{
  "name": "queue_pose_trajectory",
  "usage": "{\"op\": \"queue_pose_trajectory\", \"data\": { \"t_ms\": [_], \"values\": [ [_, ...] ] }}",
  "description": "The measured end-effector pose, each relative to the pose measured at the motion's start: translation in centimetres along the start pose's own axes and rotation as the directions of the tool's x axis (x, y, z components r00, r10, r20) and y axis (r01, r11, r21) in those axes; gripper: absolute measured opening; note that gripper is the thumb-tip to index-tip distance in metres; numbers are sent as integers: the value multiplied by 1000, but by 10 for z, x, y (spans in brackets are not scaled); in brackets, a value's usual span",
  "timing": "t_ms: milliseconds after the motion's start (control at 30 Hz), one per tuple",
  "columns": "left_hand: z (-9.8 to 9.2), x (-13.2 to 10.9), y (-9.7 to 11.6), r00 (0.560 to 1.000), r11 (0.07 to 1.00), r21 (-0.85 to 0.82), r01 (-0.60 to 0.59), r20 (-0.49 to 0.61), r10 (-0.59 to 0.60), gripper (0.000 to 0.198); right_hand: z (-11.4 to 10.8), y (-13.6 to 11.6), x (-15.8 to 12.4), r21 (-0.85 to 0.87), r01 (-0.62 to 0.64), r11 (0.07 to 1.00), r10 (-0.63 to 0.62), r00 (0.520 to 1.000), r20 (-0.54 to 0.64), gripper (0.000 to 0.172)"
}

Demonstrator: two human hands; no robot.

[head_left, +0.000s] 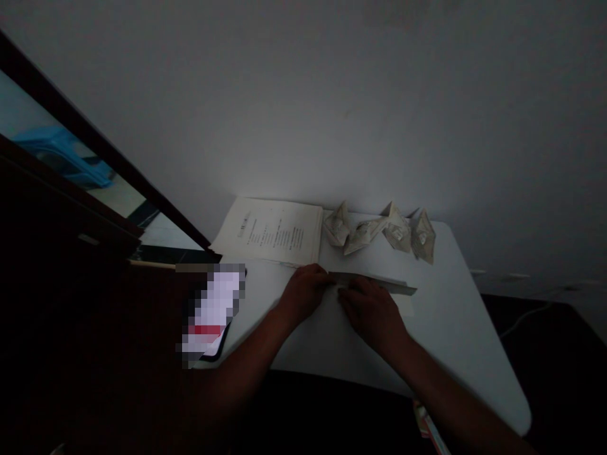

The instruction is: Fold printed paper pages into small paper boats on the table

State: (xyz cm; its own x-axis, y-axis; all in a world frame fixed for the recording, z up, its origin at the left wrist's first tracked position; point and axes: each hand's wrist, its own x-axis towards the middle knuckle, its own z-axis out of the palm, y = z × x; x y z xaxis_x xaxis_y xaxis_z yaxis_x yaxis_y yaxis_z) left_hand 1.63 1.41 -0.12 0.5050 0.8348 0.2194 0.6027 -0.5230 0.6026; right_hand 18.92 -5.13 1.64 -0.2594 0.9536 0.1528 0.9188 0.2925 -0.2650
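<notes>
It's dim in here, and both hands are covering the very thing we want to see: a folded paper (379, 280) on the table (465, 303), running from the left hand's fingers out past the right hand. The left hand (308, 284) has its fingers bent at the paper's near-left end; the right hand (372, 309) curls low over the middle. Fingertips are lost in shadow, so we can't tell whether either one pinches or just presses. A pale flap (404, 304) peeks out by the right hand, and we can't say if it's the same sheet.

Over on the left, the phone (213, 309) is blurred into blocks, its lower corner showing dark and rounded. Below the table's edge, a colourful thing (429, 426) is half cut off by the right forearm.

Behind the hands lies a book (275, 230), flat, its print too small for us to read, and just beside it sit four paper boats (397, 230), crisp, pointed and printed all over, lined up near the plain matt wall (332, 95). The table's top is smooth and white, with rounded corners.
</notes>
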Motion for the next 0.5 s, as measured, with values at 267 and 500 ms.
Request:
{"op": "queue_pose_trajectory", "data": {
  "t_ms": [267,500],
  "values": [
    [-1,1,2,1000,1000,-28,-9,-8,8,19,4,-13,15,-103,-160,982,152,985,-83,27],
    [-3,1,5,1000,1000,-2,-27,-11,27,20,6,-18,18,-115,-202,973,189,975,-115,29]
  ]
}}
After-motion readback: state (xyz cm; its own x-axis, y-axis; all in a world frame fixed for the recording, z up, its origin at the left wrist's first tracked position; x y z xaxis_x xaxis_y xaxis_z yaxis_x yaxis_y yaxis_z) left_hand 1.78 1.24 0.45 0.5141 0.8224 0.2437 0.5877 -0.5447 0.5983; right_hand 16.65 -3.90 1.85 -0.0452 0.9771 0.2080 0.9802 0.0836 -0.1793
